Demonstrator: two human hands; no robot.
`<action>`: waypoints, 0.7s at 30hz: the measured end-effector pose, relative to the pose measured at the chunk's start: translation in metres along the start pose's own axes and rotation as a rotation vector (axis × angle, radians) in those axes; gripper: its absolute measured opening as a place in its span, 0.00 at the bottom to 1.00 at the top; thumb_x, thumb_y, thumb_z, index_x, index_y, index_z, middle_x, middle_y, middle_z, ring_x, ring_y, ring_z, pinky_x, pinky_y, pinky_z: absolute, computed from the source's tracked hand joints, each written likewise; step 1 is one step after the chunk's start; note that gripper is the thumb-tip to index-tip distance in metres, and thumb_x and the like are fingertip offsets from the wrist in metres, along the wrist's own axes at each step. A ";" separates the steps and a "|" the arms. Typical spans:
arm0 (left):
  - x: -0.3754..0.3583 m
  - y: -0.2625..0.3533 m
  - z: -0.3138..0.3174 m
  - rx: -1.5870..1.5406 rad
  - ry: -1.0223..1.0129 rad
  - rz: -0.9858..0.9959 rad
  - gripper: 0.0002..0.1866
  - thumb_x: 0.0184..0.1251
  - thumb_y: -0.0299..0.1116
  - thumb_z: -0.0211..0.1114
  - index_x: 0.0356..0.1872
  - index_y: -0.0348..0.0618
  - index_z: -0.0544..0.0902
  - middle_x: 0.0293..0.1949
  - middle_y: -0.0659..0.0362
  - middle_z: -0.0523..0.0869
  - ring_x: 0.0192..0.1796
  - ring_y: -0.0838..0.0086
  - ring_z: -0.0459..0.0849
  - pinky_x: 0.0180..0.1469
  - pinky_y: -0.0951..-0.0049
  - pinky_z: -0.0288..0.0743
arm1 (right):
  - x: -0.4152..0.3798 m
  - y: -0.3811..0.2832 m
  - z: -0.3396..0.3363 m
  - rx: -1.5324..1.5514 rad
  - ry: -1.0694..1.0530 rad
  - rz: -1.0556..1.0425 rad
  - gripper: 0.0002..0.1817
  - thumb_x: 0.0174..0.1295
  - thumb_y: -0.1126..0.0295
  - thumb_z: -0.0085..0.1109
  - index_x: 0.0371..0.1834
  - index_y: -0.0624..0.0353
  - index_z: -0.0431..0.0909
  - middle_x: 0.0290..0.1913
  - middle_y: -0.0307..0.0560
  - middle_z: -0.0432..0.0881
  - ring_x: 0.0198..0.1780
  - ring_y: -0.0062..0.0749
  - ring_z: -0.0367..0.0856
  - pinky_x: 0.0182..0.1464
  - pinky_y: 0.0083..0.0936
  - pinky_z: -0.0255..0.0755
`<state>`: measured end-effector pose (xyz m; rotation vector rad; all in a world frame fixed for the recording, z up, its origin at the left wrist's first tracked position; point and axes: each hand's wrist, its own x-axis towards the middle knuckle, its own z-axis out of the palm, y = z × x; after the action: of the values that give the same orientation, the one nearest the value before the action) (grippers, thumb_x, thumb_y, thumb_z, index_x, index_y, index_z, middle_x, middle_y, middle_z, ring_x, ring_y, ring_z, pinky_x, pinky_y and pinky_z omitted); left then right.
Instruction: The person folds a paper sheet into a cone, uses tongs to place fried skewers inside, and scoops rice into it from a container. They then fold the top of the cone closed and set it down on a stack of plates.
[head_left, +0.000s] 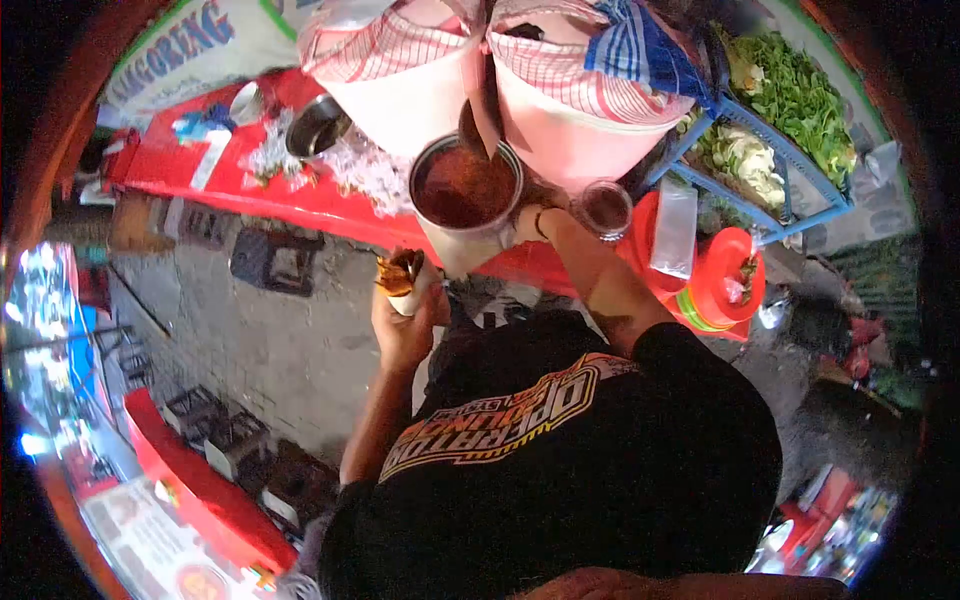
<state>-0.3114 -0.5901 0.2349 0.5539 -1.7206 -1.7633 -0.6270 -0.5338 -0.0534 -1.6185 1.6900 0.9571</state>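
My left hand (408, 325) is wrapped round a white cup-like wrapper (404, 302) with orange-brown pieces (397, 276) sticking out of its top. My right hand (529, 224), with a dark band at the wrist, is at the right side of a pale container (455, 236) of dark red-brown sauce (466, 186). Its fingers are too blurred to make out. A dark, broad-bladed utensil (480, 130) leans upright into the sauce. Just right of my right hand stands a small clear jar (606, 209) with dark contents.
Two large white tubs (580, 135) under checked cloths stand behind the sauce. On the red table (190, 150) are a metal pot (318, 127) and plastic bags. A blue-framed rack (770, 140) holds greens at right, above a red-lidded container (726, 275). Stools stand lower left.
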 end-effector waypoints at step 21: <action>0.166 -0.054 -0.022 0.038 -0.830 -0.136 0.28 0.68 0.20 0.62 0.68 0.39 0.64 0.51 0.56 0.81 0.45 0.78 0.80 0.47 0.77 0.77 | -0.129 -0.041 -0.002 0.556 0.916 0.807 0.15 0.61 0.64 0.54 0.48 0.55 0.81 0.45 0.51 0.87 0.46 0.45 0.86 0.51 0.36 0.79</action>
<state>-0.4250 -0.7195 0.1991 -0.0920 -2.2879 -2.2449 -0.5770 -0.4634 0.0504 -0.9980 3.0020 -0.0873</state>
